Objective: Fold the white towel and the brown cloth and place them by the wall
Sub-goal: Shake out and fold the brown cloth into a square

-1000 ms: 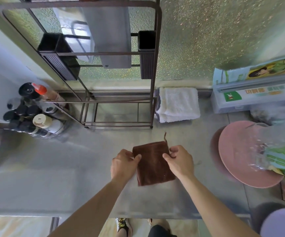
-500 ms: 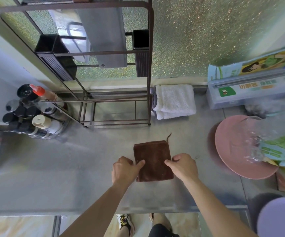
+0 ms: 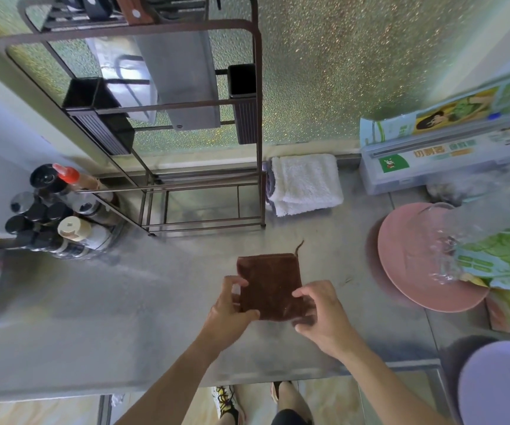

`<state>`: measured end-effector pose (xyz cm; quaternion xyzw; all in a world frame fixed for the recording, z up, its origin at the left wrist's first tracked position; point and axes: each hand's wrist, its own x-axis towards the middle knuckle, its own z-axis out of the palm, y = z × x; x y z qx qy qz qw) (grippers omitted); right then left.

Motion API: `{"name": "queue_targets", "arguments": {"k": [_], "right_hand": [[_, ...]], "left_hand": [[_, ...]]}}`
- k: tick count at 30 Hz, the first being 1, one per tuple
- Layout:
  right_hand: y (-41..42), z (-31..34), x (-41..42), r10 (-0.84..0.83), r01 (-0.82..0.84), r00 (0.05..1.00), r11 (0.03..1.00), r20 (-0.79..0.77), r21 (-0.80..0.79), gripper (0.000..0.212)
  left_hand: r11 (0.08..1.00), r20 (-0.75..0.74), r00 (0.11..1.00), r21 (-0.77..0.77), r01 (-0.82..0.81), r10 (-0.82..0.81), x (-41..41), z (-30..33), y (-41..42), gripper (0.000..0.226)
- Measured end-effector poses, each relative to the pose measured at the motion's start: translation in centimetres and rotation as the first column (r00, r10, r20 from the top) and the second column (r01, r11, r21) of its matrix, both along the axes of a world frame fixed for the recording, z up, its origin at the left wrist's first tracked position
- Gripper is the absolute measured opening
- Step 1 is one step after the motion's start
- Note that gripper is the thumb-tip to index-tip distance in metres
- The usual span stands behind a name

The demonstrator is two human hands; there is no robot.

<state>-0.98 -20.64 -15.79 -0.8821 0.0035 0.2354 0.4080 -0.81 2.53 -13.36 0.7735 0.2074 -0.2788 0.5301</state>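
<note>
The brown cloth (image 3: 270, 282) lies folded into a small rectangle on the steel counter (image 3: 143, 302), a thin loop sticking out at its far right corner. My left hand (image 3: 228, 311) pinches its near left corner, thumb on top. My right hand (image 3: 321, 311) grips its near right corner. The white towel (image 3: 305, 183) sits folded against the frosted glass wall, just right of the metal rack.
A brown metal rack (image 3: 204, 185) stands at the back left with black holders. A cluster of seasoning bottles (image 3: 54, 210) sits far left. A wrap dispenser box (image 3: 440, 157) is back right, a pink plate (image 3: 413, 265) with plastic bags to the right, a lilac lid (image 3: 498, 384) near right.
Both hands slid from the cloth's far corners down its sides to the near corners and took hold there. The cloth stays flat in about the same spot.
</note>
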Motion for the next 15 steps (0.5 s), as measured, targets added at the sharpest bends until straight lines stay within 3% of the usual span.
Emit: {"name": "queue_targets", "arguments": {"k": [2, 4, 8, 11, 13, 15], "right_hand": [[0.1, -0.2, -0.1, 0.061, -0.053, 0.994, 0.995, 0.09, -0.081, 0.051], [0.3, -0.2, 0.6, 0.07, -0.048, 0.978, 0.992, 0.197, -0.115, 0.04], [-0.2, 2.0, 2.8, -0.111, 0.101, 0.963, 0.994, 0.246, 0.05, 0.019], [-1.6, 5.2, 5.9, -0.323, 0.292, 0.944, 0.911, 0.064, 0.293, 0.01], [-2.7, 7.4, 8.2, -0.391, 0.359, 0.921, 0.838, -0.007, 0.411, 0.007], [-3.8, 9.0, 10.7, -0.42, 0.377, 0.907, 0.823, 0.01, 0.425, 0.005]], "left_hand": [[0.993, 0.072, 0.992, 0.056, 0.101, -0.105, -0.3, -0.3, 0.4, 0.052], [0.951, 0.165, 0.956, 0.235, 0.202, -0.244, -0.4, -0.6, 0.6, 0.056], [0.927, 0.389, 0.887, 0.362, 0.1, -0.248, 1.2, 0.3, 0.2, 0.041], [0.963, 0.468, 0.877, 0.267, -0.021, -0.11, 3.9, 3.5, -1.3, 0.023], [0.983, 0.389, 0.921, 0.166, -0.084, 0.013, 5.7, 5.7, -3.2, 0.016], [0.988, 0.283, 0.947, -0.041, -0.148, 0.153, 7.5, 7.3, -5.7, 0.004]]}}
